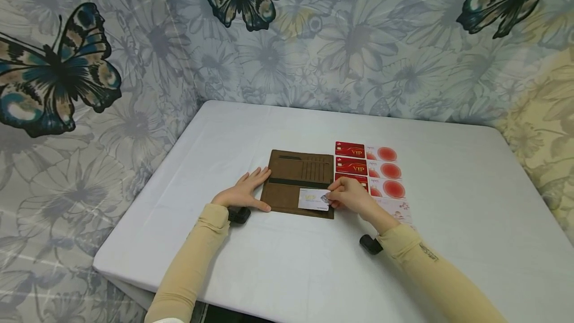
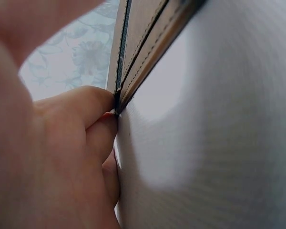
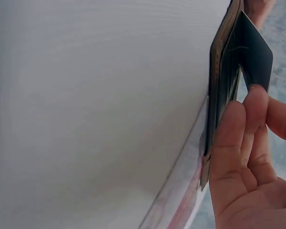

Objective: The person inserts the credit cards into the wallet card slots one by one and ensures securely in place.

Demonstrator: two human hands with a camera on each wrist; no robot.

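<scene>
A brown wallet [image 1: 287,168] lies opened flat on the white table, with slots across its far half and a dark band along its fold. Over its near half is a white card [image 1: 310,199] with VIP lettering. My right hand [image 1: 354,197] pinches that card at its right end between thumb and fingers. In the right wrist view the card [image 3: 257,52] is tilted up off the wallet. My left hand [image 1: 244,191] has its fingers spread and touches the wallet's left edge. The left wrist view shows those fingers [image 2: 97,102] against the stitched wallet corner [image 2: 148,52].
Red VIP cards [image 1: 350,149] form a column just right of the wallet. Beside them lie several white cards with red discs [image 1: 389,170] and a pale floral card [image 1: 395,208], partly behind my right hand. A butterfly-patterned curtain [image 1: 269,59] hangs behind the table [image 1: 269,263].
</scene>
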